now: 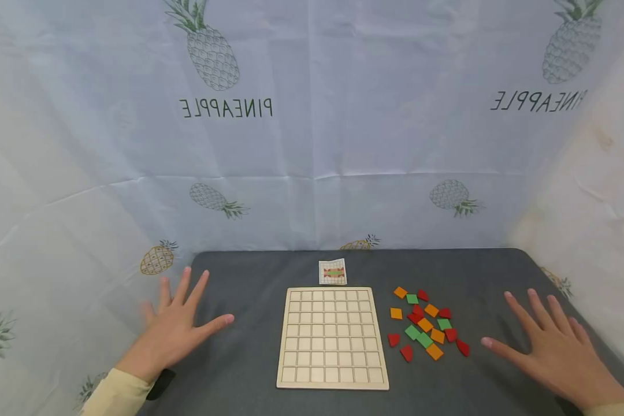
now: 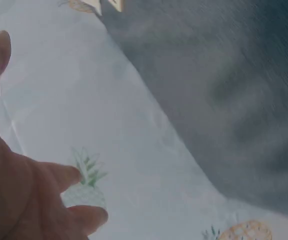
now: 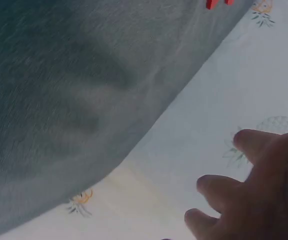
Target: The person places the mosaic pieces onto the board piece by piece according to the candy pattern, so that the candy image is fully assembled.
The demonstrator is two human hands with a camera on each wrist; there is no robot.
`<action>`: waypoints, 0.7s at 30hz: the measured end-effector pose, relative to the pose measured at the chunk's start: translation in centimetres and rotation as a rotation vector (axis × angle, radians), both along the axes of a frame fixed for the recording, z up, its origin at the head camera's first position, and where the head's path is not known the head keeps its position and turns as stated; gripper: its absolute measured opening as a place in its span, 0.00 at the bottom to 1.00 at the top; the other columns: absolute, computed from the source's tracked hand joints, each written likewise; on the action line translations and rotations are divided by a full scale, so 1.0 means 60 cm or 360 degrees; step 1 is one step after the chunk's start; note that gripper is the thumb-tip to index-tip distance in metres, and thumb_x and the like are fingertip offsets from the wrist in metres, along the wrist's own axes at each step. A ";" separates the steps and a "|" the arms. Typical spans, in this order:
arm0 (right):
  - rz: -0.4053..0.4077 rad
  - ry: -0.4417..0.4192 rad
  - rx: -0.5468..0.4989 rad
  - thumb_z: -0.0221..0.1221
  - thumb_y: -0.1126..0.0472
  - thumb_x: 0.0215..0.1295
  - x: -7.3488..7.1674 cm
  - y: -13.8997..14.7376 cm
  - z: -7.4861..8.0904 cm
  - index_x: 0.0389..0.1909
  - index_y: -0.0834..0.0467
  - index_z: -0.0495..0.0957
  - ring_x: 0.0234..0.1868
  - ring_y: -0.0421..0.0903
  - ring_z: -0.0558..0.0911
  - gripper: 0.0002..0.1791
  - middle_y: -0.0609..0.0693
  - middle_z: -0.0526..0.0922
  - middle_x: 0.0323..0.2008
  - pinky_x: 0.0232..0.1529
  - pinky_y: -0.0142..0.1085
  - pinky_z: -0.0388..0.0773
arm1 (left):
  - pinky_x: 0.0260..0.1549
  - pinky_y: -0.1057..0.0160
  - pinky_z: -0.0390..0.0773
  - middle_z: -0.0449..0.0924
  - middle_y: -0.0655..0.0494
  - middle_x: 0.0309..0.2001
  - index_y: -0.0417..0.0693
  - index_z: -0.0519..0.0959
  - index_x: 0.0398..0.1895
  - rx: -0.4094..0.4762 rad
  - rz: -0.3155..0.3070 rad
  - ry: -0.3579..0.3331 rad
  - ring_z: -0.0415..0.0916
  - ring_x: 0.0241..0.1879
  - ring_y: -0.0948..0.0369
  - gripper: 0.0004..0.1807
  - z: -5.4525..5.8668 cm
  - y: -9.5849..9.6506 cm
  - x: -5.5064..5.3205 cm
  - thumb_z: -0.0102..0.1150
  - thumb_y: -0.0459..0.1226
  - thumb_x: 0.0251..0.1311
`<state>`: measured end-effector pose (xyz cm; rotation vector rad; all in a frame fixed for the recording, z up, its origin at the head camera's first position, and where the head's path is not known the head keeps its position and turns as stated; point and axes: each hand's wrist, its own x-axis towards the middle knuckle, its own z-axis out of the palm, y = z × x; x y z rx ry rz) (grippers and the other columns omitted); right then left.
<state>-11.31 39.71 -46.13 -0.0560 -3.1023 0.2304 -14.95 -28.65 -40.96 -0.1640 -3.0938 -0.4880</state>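
My left hand (image 1: pixel 174 326) hovers over the table's left side with its fingers spread, holding nothing. On the opposite side my right hand (image 1: pixel 556 349) is spread too, to the right of a loose group of small tiles. Those tiles include orange squares (image 1: pixel 434 352), green pieces (image 1: pixel 412 332) and red rounded wedges (image 1: pixel 463 347). Between the hands lies a pale wooden grid board (image 1: pixel 331 339) with bare cells. Just behind it rests a small printed card (image 1: pixel 333 271) showing a red, orange and green pattern on a grid. Both wrist views show fingers apart from any object.
A dark grey table (image 1: pixel 239 358) with rounded far corners carries everything. Pale cloth (image 1: pixel 333 144) printed with pineapples hangs behind it and along both sides. A dark band (image 1: pixel 161 384) sits at the left wrist, beside a cream sleeve (image 1: pixel 115 393).
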 end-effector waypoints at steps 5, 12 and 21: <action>0.0151 0.0008 -0.0155 0.59 0.26 0.73 -0.024 -0.012 0.004 0.90 0.51 0.37 0.82 0.83 0.36 0.62 0.76 0.36 0.85 0.65 0.85 0.49 | 0.70 0.12 0.45 0.29 0.36 0.89 0.56 0.38 0.91 0.0171 -0.0016 0.0003 0.32 0.84 0.23 0.62 -0.015 0.020 -0.013 0.55 0.75 0.68; 0.0356 0.0033 -0.0395 0.68 0.35 0.72 -0.065 -0.043 0.010 0.87 0.61 0.52 0.77 0.80 0.61 0.57 0.75 0.58 0.81 0.64 0.78 0.64 | 0.60 0.35 0.83 0.67 0.35 0.80 0.45 0.61 0.86 0.0476 0.0065 -0.0048 0.79 0.69 0.38 0.54 -0.041 0.070 -0.034 0.61 0.69 0.70; 0.0465 0.0038 -0.0381 0.67 0.39 0.75 -0.120 -0.088 0.031 0.75 0.66 0.74 0.70 0.74 0.76 0.41 0.71 0.77 0.71 0.62 0.72 0.77 | 0.38 0.56 0.90 0.92 0.52 0.39 0.41 0.89 0.53 0.0958 0.0199 -0.0284 0.89 0.34 0.59 0.19 -0.068 0.137 -0.072 0.74 0.46 0.68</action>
